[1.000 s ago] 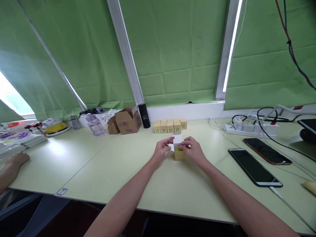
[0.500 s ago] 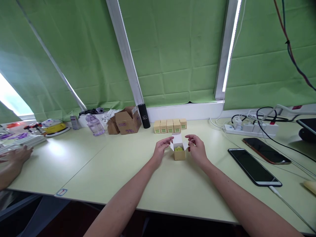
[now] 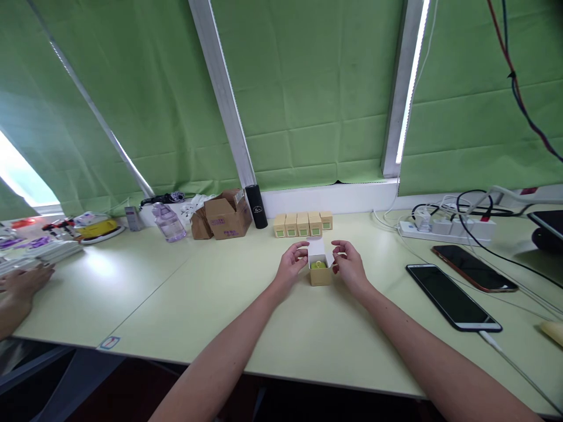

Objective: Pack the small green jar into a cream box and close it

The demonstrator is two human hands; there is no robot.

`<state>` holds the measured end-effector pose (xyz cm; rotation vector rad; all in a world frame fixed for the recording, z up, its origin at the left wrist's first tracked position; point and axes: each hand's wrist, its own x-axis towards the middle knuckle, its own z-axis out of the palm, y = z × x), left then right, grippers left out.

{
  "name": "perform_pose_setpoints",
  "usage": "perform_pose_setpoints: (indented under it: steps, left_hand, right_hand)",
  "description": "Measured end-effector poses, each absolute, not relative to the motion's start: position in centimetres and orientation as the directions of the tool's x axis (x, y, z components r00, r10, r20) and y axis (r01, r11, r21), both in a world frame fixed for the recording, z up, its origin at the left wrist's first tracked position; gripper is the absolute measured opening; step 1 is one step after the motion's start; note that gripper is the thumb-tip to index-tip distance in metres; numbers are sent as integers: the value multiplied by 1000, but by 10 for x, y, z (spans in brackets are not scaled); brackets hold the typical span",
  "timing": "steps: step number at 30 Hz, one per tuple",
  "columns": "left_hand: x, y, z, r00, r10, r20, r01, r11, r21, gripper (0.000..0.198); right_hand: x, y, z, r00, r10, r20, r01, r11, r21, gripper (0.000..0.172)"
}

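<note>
A small brown box (image 3: 321,277) stands upright on the table with its white inner lid raised at the back. Inside it shows a yellow-green item (image 3: 318,265). At the box's left side is my left hand (image 3: 292,263), fingers curved and apart, by the left flap. My right hand (image 3: 350,265) is on the other side, its thumb and fingertips close to the right flap with a gap between them. Neither hand holds the box itself. Just behind, several small closed boxes (image 3: 303,225) stand in a row.
Two phones (image 3: 453,296) and a power strip (image 3: 448,230) with cables lie to the right. A black cylinder (image 3: 256,207), an open carton (image 3: 229,217) and a clear bottle (image 3: 169,223) stand at the back left. Another person's hand (image 3: 30,280) is at the far left.
My left fingers have curled inward and the box's left flap has folded in. My right fingertips have come slightly nearer the right flap. The other person's hand has shifted a little left.
</note>
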<state>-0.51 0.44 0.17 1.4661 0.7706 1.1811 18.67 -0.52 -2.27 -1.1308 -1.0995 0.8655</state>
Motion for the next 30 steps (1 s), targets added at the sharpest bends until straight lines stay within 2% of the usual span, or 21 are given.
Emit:
perform_pose_setpoints:
  steps: [4, 12, 30]
  left_hand:
    - [-3, 4, 0, 319, 915, 245, -118, -219, 969, 53]
    - [-1, 3, -2, 330, 912, 244, -26, -250, 968, 56]
    - [1, 3, -4, 371, 904, 211, -65, -201, 977, 56]
  right_hand:
    - [185, -8, -17, 262, 949, 174, -58, 195, -979, 40]
    - [185, -12, -12, 242, 961, 132, -75, 154, -985, 45]
    - [182, -18, -6, 170, 982, 76, -226, 114, -967, 53]
